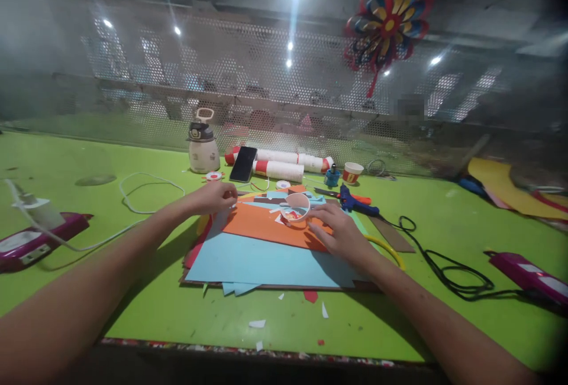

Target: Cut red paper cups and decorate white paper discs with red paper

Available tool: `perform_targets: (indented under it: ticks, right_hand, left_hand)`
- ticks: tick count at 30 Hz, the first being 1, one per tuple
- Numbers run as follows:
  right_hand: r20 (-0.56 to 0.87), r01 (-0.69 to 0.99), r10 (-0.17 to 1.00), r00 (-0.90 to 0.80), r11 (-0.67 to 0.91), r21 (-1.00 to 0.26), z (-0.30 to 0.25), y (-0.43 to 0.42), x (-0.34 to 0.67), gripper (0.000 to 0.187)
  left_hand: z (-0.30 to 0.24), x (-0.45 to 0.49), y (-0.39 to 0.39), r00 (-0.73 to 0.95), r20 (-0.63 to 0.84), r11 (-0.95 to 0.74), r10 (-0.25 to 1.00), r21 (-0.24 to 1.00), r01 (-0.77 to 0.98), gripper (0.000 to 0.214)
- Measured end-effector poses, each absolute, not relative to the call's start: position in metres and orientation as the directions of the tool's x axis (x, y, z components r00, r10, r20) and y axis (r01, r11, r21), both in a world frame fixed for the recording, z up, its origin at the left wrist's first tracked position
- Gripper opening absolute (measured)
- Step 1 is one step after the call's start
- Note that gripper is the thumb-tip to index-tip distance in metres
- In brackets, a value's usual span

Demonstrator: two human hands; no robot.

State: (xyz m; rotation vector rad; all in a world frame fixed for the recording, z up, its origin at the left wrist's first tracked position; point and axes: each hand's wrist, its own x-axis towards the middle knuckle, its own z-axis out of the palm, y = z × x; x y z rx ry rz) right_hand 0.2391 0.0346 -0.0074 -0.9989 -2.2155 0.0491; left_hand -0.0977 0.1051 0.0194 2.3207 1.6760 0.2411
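Observation:
My left hand point(217, 197) is at the back left of a stack of coloured paper, fingers curled together; whatever they pinch is too small to make out. My right hand point(339, 230) has its thumb and fingertips at the right edge of a cut paper cup point(296, 200), whose round opening is tilted towards me. Beneath the cup lies an orange sheet point(261, 225), on top of a light blue sheet point(266, 261). Small white and red scraps show beside and through the cup.
Behind the paper are a black phone point(244, 164), stacked paper cups point(284, 171), a bottle point(204, 151) and a small red cup point(352, 172). A blue glue gun point(357, 203) trails its black cord rightwards. Purple power strips point(530, 272) lie at both sides. Paper scraps point(257, 324) dot the front.

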Motion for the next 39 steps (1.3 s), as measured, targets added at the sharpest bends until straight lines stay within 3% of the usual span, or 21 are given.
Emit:
perform_targets:
  ticks: [6,11,23,27,32,39]
  right_hand:
    - [0.627,0.648,0.639,-0.445,0.713,-0.266,-0.008,0.04,0.24,0.021]
    - [0.639,0.629,0.625,-0.449,0.729,-0.27,-0.01,0.036,0.237,0.018]
    - [0.658,0.6,0.676,-0.332,0.689,-0.406,0.001,0.029,0.237,0.015]
    - [0.557,0.658,0.792,-0.249,0.56,-0.503,0.011,0.041,0.247,0.015]
    - [0.306,0.743,0.946,-0.104,0.279,-0.609,0.038,0.113,0.264,0.029]
    - [0.029,0.724,0.999,0.041,-0.009,-0.689,0.05,0.22,0.224,0.033]
  left_hand:
    - [0.018,-0.085,0.094,0.448,0.004,-0.419,0.894,0.357,0.835,0.03]
    - [0.019,-0.087,0.092,0.455,0.022,-0.431,0.89,0.365,0.825,0.028]
    - [0.016,-0.087,0.094,0.454,0.08,-0.444,0.887,0.416,0.794,0.026]
    - [0.012,-0.086,0.096,0.445,0.104,-0.446,0.889,0.412,0.794,0.027]
    - [0.006,-0.085,0.1,0.422,0.155,-0.447,0.893,0.416,0.792,0.022]
    - [0.006,-0.08,0.097,0.394,0.216,-0.449,0.893,0.403,0.797,0.019]
